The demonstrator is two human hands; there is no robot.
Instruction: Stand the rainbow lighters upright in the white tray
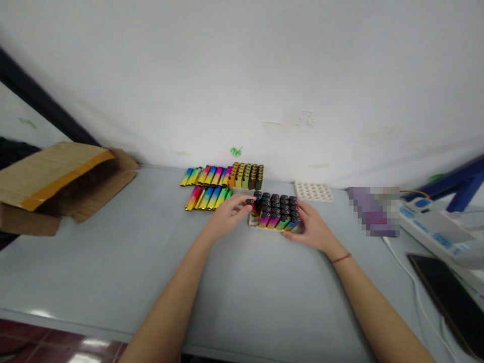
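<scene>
Against a scuffed white wall (pixel 242 75), a grey table (pixel 242 302) bears an open cardboard box (pixel 64 174) at left and a black smartphone (pixel 446 297) at right. Mid-table stands a white tray (pixel 254 222) of black-topped lighters (pixel 275 220); the left hand (pixel 227 217) pinches 1 lighter (pixel 250 202) at the tray's left end, the right hand (pixel 312 229) clamped around the opposite end.

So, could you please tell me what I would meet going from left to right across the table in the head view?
Cardboard box, rainbow-coloured pieces lying flat, upright black-topped lighters, right hand, pixelated purple item, white power strip.
</scene>
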